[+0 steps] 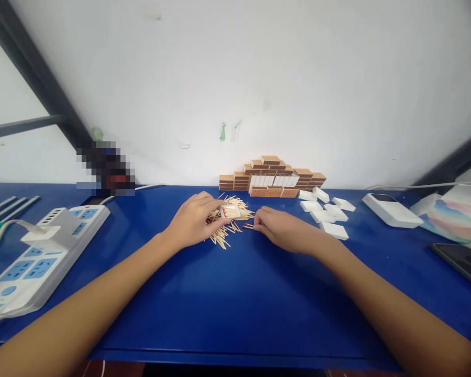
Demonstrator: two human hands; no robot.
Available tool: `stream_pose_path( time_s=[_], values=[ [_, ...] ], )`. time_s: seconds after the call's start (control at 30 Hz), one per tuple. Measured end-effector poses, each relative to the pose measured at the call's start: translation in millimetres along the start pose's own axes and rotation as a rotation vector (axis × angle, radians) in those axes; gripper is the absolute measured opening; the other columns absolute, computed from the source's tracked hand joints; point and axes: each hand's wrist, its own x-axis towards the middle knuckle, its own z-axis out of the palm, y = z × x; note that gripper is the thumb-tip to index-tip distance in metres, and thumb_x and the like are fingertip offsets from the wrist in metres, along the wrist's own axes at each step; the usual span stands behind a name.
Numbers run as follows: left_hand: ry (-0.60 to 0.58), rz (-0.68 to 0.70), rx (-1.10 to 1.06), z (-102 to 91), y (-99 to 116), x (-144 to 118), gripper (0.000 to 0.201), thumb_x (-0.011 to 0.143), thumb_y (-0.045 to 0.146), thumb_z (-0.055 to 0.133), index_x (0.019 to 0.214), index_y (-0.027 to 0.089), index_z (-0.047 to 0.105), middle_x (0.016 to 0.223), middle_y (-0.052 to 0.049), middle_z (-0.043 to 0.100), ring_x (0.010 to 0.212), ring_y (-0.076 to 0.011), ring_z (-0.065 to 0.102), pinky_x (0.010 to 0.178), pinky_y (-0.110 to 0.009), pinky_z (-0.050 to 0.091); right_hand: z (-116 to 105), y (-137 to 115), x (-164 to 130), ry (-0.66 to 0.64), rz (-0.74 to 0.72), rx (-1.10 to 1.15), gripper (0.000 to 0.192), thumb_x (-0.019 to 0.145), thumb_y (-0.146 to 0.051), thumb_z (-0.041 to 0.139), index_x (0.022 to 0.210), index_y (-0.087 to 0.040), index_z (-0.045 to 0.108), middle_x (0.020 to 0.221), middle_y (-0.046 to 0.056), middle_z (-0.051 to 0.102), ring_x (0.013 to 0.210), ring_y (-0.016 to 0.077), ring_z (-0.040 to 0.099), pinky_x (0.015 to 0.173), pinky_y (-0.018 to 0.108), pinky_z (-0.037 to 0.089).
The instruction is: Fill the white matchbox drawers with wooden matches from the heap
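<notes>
Between the thumb and fingers of my left hand (198, 220) is a small white matchbox tray (231, 211) with a few red-tipped matches lying in it. Beneath and around it spreads a loose pile of matches (221, 239) on the blue table. Just right of the pile, my right hand (277, 226) pinches a few matches (248, 226), their dark red heads pointing left toward the tray. The fingers of the right hand are closed together, and part of the matches is hidden behind them.
Stacked brown matchboxes (270, 170) stand against the wall behind the hands. Several white trays (324, 213) lie to the right. Farther right are a white device (391, 210) and a dark phone (465, 264). A power strip (68, 251) with cables occupies the left side of the blue table (235, 309).
</notes>
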Motion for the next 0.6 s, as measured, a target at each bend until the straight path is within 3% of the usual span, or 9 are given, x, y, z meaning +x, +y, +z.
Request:
stream_pose_path(
  time_s=[0.6],
  values=[
    [0.005, 0.017, 0.011, 1.7, -1.1, 1.1, 0.038, 0.098, 0.046, 0.065, 0.120, 0.014, 0.069, 0.091, -0.008, 0.073, 0.091, -0.0256, 0.064, 0.084, -0.042, 0.054, -2.1, -1.3, 0.6, 0.046, 0.026, 0.059, 0.004, 0.100, -0.024, 0.058, 0.098, -0.020, 0.058, 0.100, 0.007, 0.063, 0.084, 0.0206, 0.058, 0.072, 0.031, 0.042]
  ],
)
